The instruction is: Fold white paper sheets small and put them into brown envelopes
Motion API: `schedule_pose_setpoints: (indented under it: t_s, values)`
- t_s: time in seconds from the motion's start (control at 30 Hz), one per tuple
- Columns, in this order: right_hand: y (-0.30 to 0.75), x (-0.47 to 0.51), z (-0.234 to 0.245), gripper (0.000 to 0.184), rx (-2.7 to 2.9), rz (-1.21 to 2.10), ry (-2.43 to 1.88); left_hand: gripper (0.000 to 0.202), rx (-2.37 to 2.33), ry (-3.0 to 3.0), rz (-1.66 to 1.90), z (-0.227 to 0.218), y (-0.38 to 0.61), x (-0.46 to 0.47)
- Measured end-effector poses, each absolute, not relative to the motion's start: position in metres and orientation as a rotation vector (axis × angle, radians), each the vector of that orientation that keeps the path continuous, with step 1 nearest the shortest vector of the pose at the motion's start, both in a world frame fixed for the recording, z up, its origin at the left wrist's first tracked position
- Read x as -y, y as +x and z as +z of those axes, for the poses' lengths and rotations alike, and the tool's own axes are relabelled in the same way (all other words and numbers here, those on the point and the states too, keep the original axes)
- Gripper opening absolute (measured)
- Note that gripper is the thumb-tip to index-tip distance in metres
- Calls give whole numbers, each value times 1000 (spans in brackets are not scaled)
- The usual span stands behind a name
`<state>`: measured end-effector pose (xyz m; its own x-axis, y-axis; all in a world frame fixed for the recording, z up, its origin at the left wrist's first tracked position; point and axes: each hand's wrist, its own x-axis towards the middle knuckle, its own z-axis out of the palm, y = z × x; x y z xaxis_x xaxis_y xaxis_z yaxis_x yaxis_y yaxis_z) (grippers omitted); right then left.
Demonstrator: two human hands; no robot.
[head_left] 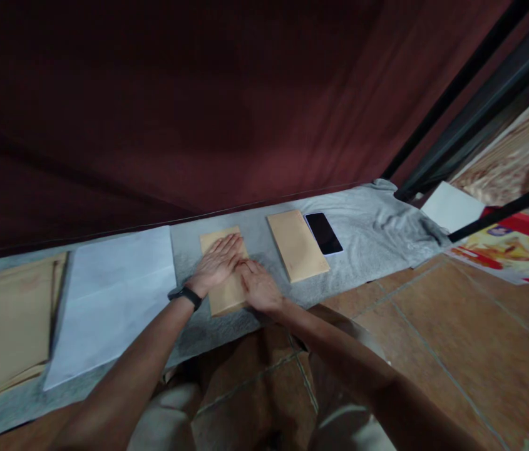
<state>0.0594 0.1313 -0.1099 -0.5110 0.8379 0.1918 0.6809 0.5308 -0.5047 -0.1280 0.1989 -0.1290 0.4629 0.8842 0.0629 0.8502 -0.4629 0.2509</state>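
A small brown envelope lies on a grey cloth spread on the floor. My left hand, with a black band on the wrist, lies flat on the envelope, fingers stretched out. My right hand rests flat on the envelope's right edge, fingers together and extended. Both hands press on it and hold nothing.
A second brown envelope and a black phone lie to the right. A white paper sheet and a stack of brown envelopes lie to the left. A dark red curtain hangs behind; tiled floor, a white sheet and a colourful poster are at right.
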Motion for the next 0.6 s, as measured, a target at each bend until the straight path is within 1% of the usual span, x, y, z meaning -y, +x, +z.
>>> schedule_pose_setpoints:
  t_s: [0.07,0.23,0.43,0.6]
  values:
    - [62,-136,-109,37,2277,565,-1313,60,-1491,2515,269,-127,-126,-187]
    - [68,-153,-110,28,2054,637,-1471,61,-1440,2485,288,-125,-120,-158]
    - [73,-159,-112,30,2021,710,-1411,59,-1350,2408,290,-122,-116,-129]
    - [71,-157,-111,33,2087,686,-1424,58,-1325,2336,285,-119,-112,-106]
